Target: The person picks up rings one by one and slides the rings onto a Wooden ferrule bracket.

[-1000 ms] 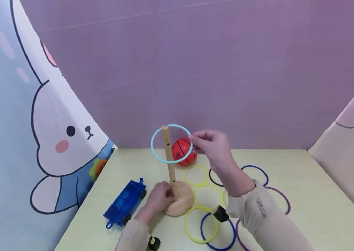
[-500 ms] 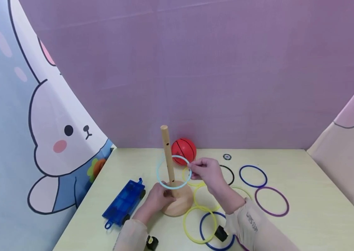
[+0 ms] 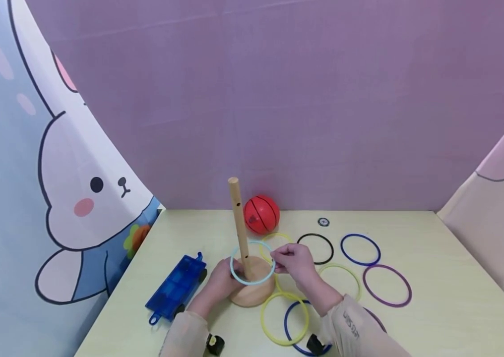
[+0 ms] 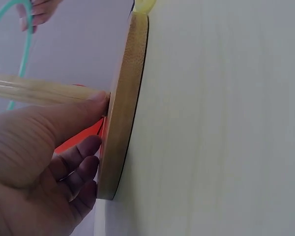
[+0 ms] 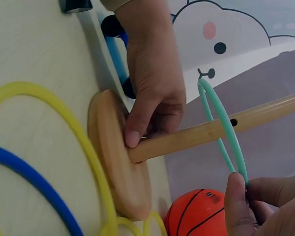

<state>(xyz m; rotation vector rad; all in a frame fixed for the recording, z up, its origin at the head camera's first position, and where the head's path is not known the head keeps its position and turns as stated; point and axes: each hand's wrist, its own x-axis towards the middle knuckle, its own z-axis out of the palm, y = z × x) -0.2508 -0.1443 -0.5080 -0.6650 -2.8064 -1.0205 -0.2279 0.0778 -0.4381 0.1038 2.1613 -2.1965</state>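
Note:
A wooden stand with a round base and an upright pole stands on the pale table. My left hand holds the base, thumb by the pole's foot and fingers curled round the rim. A light teal ring encircles the pole low down, just above the base. My right hand pinches the ring's right side between thumb and fingers. The ring hangs free of the base in the right wrist view.
A red ball sits behind the stand and a blue toy wagon lies to its left. Yellow, black, blue and purple rings lie to the right. Fabric walls close in left, back and right.
My right hand has brought the teal ring down from the pole's top to just above the base. The left hand has stayed on the base.

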